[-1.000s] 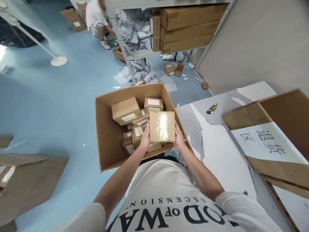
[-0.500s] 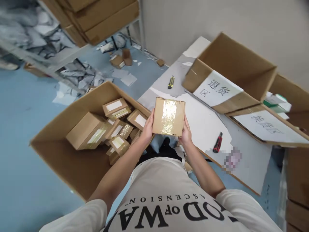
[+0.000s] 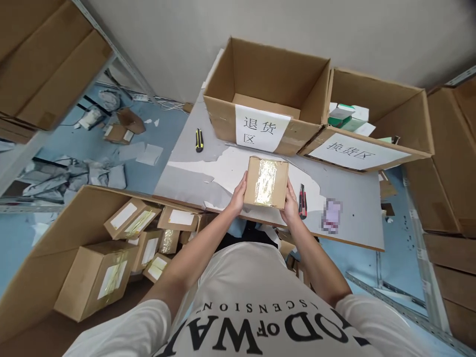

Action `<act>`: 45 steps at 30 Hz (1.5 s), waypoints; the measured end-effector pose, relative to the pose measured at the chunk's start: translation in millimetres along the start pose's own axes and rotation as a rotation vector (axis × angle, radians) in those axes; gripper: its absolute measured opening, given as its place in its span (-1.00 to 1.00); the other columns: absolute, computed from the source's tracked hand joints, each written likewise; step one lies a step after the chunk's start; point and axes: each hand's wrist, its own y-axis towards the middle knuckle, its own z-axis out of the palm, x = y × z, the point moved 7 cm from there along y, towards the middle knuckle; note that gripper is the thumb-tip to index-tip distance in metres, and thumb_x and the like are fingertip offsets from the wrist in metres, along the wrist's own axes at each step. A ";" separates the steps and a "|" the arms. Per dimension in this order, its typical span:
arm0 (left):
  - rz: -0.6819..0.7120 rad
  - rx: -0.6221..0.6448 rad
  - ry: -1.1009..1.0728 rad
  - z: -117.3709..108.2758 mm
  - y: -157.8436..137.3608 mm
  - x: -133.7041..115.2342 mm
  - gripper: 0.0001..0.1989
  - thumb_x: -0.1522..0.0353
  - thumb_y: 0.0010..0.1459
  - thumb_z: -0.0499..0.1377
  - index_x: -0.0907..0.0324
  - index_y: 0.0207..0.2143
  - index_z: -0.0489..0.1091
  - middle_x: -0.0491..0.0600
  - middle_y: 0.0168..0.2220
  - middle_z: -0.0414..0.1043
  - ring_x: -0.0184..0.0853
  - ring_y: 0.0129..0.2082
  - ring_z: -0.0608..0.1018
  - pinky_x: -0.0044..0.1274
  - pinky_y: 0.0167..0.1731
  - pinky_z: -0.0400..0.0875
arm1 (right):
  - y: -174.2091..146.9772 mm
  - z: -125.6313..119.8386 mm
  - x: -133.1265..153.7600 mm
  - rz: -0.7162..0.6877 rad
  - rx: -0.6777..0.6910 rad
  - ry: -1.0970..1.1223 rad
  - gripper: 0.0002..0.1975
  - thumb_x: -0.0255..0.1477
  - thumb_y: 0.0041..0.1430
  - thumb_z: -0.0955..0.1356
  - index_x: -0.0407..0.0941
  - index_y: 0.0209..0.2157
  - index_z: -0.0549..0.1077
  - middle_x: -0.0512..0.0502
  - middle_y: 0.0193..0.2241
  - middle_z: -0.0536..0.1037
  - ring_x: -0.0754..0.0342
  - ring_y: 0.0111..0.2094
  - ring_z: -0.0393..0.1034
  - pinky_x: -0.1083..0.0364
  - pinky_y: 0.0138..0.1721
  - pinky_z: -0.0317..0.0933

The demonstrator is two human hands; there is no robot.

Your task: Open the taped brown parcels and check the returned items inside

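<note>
Between my two hands is a small cardboard box (image 3: 256,182) with shiny clear tape down its middle, raised over the near edge of the table (image 3: 357,218). My left hand (image 3: 239,194) grips its left side, and my right hand (image 3: 291,201) presses its right side. Just right of my right hand lies a red and black utility knife (image 3: 303,201). A yellow and black utility knife (image 3: 200,140) rests farther back on the left. Behind the held box stands a large open carton (image 3: 219,116) with a handwritten paper label.
A second labelled carton (image 3: 420,124) holds green and white boxes (image 3: 351,119). At lower left, a big carton (image 3: 40,267) contains several taped parcels (image 3: 107,277). A blurred purple item (image 3: 331,215) lies on the table's right. Shelving with cartons (image 3: 431,183) stands at right.
My view has turned right, towards the table and labelled cartons. The taped box, still held in both hands, has moved from beside the parcel carton to in front of the table.
</note>
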 end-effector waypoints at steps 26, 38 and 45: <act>-0.060 0.054 0.086 8.3 24.0 25.6 -0.24 -0.02 0.20 0.04 0.16 0.33 0.02 0.01 0.37 -0.05 -0.18 0.35 0.08 -0.39 0.32 0.00 | -5.0 -21.5 45.2 -0.244 -0.056 -0.648 -0.37 -0.09 0.18 0.28 -0.06 0.23 0.27 -0.16 0.30 0.16 -0.06 0.31 0.04 -0.12 0.30 -0.05; -0.050 0.248 0.217 -9.6 4.0 47.7 -0.28 -0.10 0.22 -0.11 0.03 0.33 0.00 -0.07 0.37 -0.10 -0.16 0.37 -0.01 -0.20 0.33 -0.14 | -18.1 -64.0 -33.7 0.165 0.183 -0.153 -0.25 0.06 0.03 0.34 0.05 0.22 0.26 -0.09 0.24 0.29 -0.12 0.24 0.18 -0.16 0.22 0.07; 0.080 0.390 0.559 -20.1 -16.4 62.8 -0.20 0.09 0.13 0.14 0.09 0.35 -0.07 0.02 0.34 0.02 -0.14 0.36 0.05 -0.24 0.32 -0.07 | -14.0 -58.2 -52.4 0.072 0.264 -0.542 -0.36 -0.13 -0.07 0.46 -0.05 0.06 0.40 -0.18 0.08 0.47 -0.12 0.13 0.32 -0.16 0.21 0.08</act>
